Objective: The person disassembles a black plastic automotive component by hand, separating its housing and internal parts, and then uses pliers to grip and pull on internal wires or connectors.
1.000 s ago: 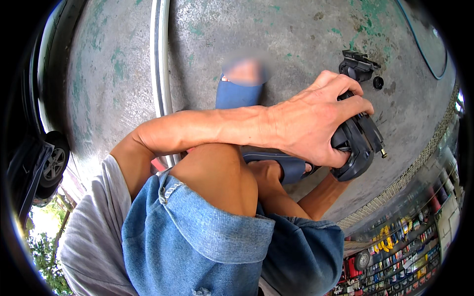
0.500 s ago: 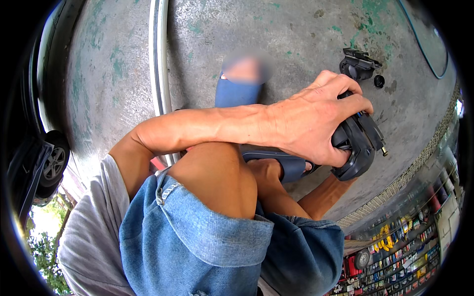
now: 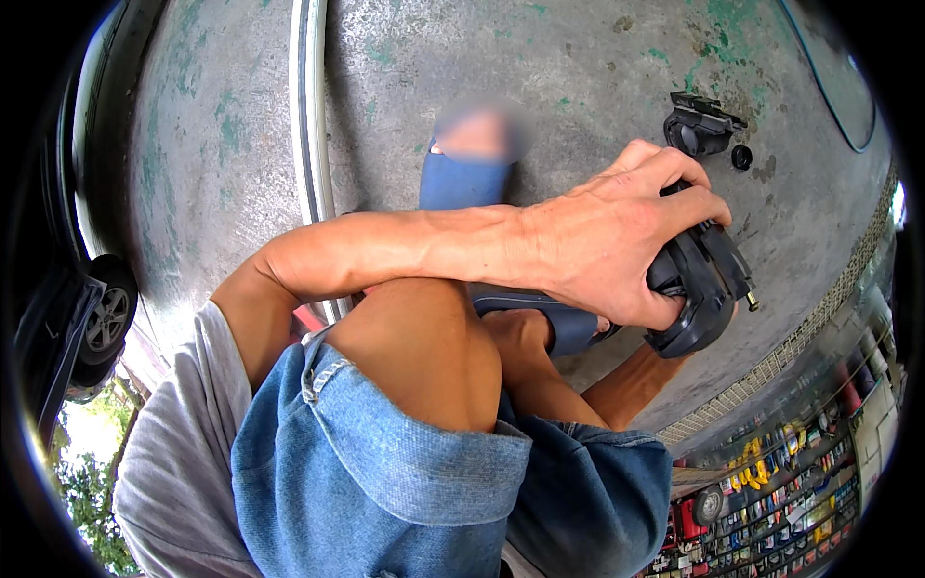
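My left hand is wrapped over a black moulded plastic part, the thumb on its near end and the fingers across its far end. Its exact kind does not show; a small brass-coloured screw juts from its right side. From below, my right forearm runs up behind this part. The right hand there is almost wholly hidden, with only a sliver of skin at the part's right edge. On the floor beyond lies a similar black part, a small round black cap beside it.
My blue slippers stand on the stained concrete floor. A long pale metal rail crosses at left. Farther left is a dark car with its wheel. A thin hose curves at upper right; packed shelves stand at lower right.
The black part has turned slightly in my hands, and its screw has dipped a little. A sliver of skin now shows at its right edge. My left hand keeps its hold.
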Available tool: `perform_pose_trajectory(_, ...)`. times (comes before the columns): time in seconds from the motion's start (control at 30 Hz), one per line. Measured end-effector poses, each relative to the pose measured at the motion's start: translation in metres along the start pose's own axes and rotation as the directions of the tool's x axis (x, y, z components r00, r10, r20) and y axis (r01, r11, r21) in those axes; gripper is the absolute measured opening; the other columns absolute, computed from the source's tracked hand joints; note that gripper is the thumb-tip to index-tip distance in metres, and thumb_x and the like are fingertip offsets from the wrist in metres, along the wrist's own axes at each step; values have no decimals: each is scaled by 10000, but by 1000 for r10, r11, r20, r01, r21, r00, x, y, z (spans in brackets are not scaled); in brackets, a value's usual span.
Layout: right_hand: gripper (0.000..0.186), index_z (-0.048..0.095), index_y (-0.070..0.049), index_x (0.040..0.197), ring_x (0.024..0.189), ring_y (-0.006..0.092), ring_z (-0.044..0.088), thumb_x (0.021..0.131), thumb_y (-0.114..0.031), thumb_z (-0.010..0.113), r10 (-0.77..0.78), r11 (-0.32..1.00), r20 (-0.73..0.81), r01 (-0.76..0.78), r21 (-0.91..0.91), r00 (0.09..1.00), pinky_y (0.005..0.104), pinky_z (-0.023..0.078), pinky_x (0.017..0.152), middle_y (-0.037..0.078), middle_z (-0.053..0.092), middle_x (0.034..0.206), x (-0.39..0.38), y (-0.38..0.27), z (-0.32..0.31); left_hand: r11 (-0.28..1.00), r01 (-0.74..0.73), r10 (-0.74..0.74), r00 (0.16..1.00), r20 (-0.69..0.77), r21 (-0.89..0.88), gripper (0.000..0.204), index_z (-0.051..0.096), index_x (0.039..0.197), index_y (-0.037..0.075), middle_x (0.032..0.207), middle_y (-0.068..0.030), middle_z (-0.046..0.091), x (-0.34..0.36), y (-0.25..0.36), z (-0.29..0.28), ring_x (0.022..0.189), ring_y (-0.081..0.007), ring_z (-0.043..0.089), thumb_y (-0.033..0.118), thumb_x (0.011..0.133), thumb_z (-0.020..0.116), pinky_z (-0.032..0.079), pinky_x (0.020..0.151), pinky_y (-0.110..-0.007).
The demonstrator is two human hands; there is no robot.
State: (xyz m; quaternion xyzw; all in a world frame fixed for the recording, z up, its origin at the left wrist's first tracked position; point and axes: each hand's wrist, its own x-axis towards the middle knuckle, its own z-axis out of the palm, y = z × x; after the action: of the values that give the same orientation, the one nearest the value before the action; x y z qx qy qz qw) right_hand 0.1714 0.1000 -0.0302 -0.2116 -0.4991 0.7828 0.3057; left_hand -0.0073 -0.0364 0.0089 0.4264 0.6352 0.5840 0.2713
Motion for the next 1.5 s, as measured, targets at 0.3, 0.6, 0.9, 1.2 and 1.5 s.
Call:
perform_pose_trajectory(0.3,357,578,75,1188,941,227,673,858,-35,656,1,1000,0,-1,-23,1000,360,577,823,164,660,1122,8,1,1,999,49,-48,999,10,-23,671,579,1261,77,1236,-173,521,-3,-1,-1,1158,-383,477,222,637,778,443,994,-443)
perform_pose_trajectory(0.6,309,581,73,1164,845,202,694,869,-1,635,107,952,-68,-122,-279,992,330,595,739,155,682,1047,12,-13,6,863,360,-316,932,178,-353,578,552,1298,32,1179,-109,605,-1,-21,-7,1097,-218,577,178,769,734,449,971,-342)
perform_pose_trajectory(0.9,146,635,48,1015,572,81,552,920,-62,638,460,862,-235,-494,-115,856,240,456,467,51,639,826,31,-19,45,-113,703,-569,534,625,-703,513,576,1310,55,1276,-121,630,-7,-36,-5,1159,-282,611,426,973,467,522,940,-542)
perform_pose_trajectory(1.2,157,660,33,1003,600,80,572,925,-103,671,424,873,-279,-471,-129,862,244,490,536,32,642,804,29,-8,45,-167,742,-591,452,669,-649,540,581,1322,111,1362,-86,578,-1,-32,-4,1245,-299,550,477,952,440,507,945,-601)
perform_pose_trajectory(1.5,242,628,50,1080,756,123,645,939,-144,657,386,892,-257,-430,-142,886,286,544,654,62,655,905,25,-17,52,-168,711,-613,467,637,-683,520,587,1316,103,1334,-88,602,0,-27,-3,1229,-297,567,455,965,434,510,937,-606)
